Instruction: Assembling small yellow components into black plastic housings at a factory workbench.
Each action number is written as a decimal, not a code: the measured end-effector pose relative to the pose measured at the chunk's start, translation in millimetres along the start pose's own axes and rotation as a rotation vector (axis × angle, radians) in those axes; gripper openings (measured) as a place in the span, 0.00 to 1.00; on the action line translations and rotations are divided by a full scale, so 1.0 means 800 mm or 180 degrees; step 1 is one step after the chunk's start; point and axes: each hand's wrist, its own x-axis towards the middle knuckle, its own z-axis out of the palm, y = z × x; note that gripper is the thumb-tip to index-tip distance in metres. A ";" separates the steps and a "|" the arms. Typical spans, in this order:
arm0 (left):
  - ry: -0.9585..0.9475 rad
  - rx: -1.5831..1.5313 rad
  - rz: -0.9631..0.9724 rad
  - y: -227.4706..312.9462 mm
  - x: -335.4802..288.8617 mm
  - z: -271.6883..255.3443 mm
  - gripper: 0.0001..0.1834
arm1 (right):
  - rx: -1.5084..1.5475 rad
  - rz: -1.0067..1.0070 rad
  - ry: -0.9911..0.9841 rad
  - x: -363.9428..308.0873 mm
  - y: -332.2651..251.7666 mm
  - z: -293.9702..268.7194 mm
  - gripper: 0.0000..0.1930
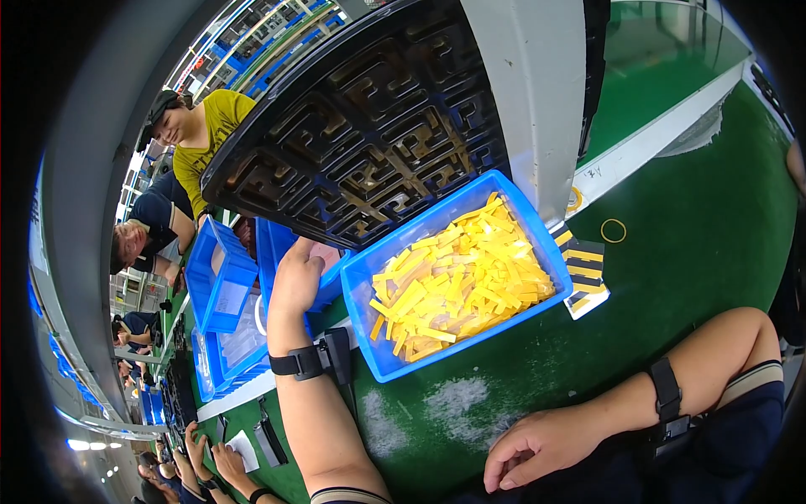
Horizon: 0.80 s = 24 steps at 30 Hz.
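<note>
My left hand reaches up to the lower edge of a large black moulded tray, which is tilted above the bench. Its fingers curl out of sight at that edge. A black wrist strap with a small device sits on that forearm. Just right of the hand stands a blue plastic bin heaped with several yellow strips. My right hand rests on the green bench surface near the front. Its fingers are curled under with nothing in them, and that wrist also wears a black strap.
More blue bins stand to the left of my left hand. A yellow ring and a yellow-and-black striped card lie right of the bin. A white post rises behind. Other people sit along the left, and another person's hands work at the lower left.
</note>
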 end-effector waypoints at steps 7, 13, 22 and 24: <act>0.0399 -0.0053 0.0063 0.003 -0.005 0.003 0.28 | 0.0035 -0.0016 0.0002 0.000 0.000 0.000 0.12; 0.1067 0.0222 0.0318 0.005 -0.015 -0.002 0.23 | 0.0075 -0.0227 0.0227 -0.001 0.002 0.006 0.11; 0.2435 0.0615 0.0206 -0.001 -0.058 -0.101 0.19 | 0.0019 0.0076 -0.0011 -0.002 0.000 -0.002 0.12; 0.2439 0.0918 0.0083 -0.038 -0.067 -0.110 0.19 | -0.0004 0.0128 -0.0038 -0.001 -0.003 -0.001 0.12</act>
